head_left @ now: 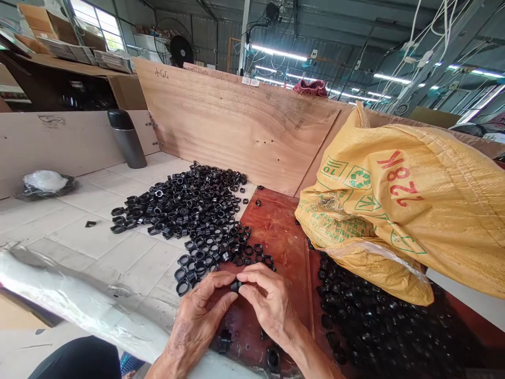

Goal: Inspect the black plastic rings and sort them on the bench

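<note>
Near the front of the red-brown board (282, 226), my left hand (203, 310) and my right hand (270, 302) meet, fingertips together. Both pinch one small black plastic ring (235, 285) from its two sides; the fingers cover much of it. Just beyond my hands spreads a heap of black plastic rings (185, 205), some of them flat on the tiles. Below my wrists a few loose black pieces (273, 358) lie on the board.
At right a yellow woven sack (434, 195) leans over a second pile of black parts (366, 316). A plywood panel (236, 118) stands behind. A dark bottle (127, 139) and a plastic-wrapped white bundle (45, 183) are at left. A plastic-covered edge (79, 300) runs along the front.
</note>
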Motion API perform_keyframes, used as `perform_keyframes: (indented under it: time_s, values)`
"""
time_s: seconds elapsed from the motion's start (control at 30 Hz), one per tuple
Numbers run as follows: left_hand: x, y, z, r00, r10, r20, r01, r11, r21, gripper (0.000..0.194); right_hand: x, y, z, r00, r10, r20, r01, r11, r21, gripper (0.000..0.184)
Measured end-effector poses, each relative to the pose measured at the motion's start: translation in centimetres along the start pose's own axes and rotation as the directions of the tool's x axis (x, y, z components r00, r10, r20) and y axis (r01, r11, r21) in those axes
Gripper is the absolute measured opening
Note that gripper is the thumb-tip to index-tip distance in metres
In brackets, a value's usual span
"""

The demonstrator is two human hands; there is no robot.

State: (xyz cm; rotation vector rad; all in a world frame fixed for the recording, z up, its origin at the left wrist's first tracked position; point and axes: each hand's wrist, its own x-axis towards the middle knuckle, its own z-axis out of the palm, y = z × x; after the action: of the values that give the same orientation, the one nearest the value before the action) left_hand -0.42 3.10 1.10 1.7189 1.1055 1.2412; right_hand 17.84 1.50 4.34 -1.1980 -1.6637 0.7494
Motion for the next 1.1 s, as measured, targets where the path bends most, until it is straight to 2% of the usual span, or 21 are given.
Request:
perform_keyframes:
  time_s: [0.07,0.2,0.27,0.37,0.43,0.53,0.67,0.73,0.87,0.93,1.0,1.07,1.1]
  values:
    - [0.0,0.0,0.0,1.000,-0.004,0.002,0.004,1.000,-0.011,0.015,-0.1,0.1,0.0,1.000,-0.002,0.000,0.002,1.000,-0.022,0.022]
    - [-0.1,0.2,0.0,1.000,-0.001,-0.010,0.000,1.000,-0.016,0.014,-0.6,1.0,0.5,0.997,0.071,-0.036,-0.072,0.997,-0.034,0.037]
    - [-0.1,0.2,0.1,1.000,0.005,0.002,-0.005,1.000,-0.009,0.014,-0.7,1.3,0.7,0.997,0.068,-0.037,-0.070,0.996,-0.055,0.038]
    - [0.0,0.1,0.1,0.999,0.019,0.033,-0.019,1.000,0.001,0.016,-0.7,1.2,0.8,0.999,0.047,-0.025,-0.049,0.993,-0.108,0.032]
    - [0.0,0.1,0.1,0.999,0.021,0.050,-0.021,1.000,0.000,0.016,-0.6,0.8,0.7,0.999,0.021,-0.026,-0.024,0.989,-0.148,0.021]
    - [0.0,0.1,0.1,0.999,-0.008,0.041,0.009,1.000,-0.027,0.016,-0.5,0.2,0.2,1.000,-0.013,0.016,0.015,0.989,-0.150,0.016]
    - [-0.1,0.1,0.0,0.999,-0.027,0.039,0.029,0.998,-0.050,0.015,-0.4,-0.2,-0.3,0.992,0.051,0.114,-0.043,0.996,-0.075,0.017]
    - [-0.1,0.1,0.0,0.999,-0.001,0.050,0.003,1.000,-0.031,0.015,-0.3,-0.1,-0.3,0.991,0.074,0.112,-0.061,0.991,-0.115,0.015]
    - [-0.1,-0.1,-0.1,0.996,0.032,0.080,-0.031,0.999,-0.008,0.017,-0.3,0.6,0.3,0.999,0.028,0.043,-0.014,0.954,-0.299,0.043]
    - [-0.1,0.0,-0.1,0.995,0.025,0.096,-0.023,0.999,-0.025,0.017,-0.4,0.7,0.6,0.998,0.060,-0.013,-0.061,0.948,-0.311,0.049]
    - [-0.1,0.0,-0.1,0.995,0.001,0.097,0.005,0.998,-0.063,0.016,-0.4,0.5,0.6,0.994,0.098,-0.056,-0.109,0.965,-0.239,0.036]
    - [0.0,0.0,0.0,0.996,-0.026,0.083,0.035,0.993,-0.109,0.016,-0.4,-0.1,0.3,0.997,0.077,-0.033,-0.080,0.987,-0.142,0.018]
    - [0.0,0.1,0.0,0.997,-0.037,0.074,0.046,0.991,-0.127,0.016,-0.4,-0.4,0.2,0.999,0.041,0.003,-0.041,0.993,-0.109,0.022]
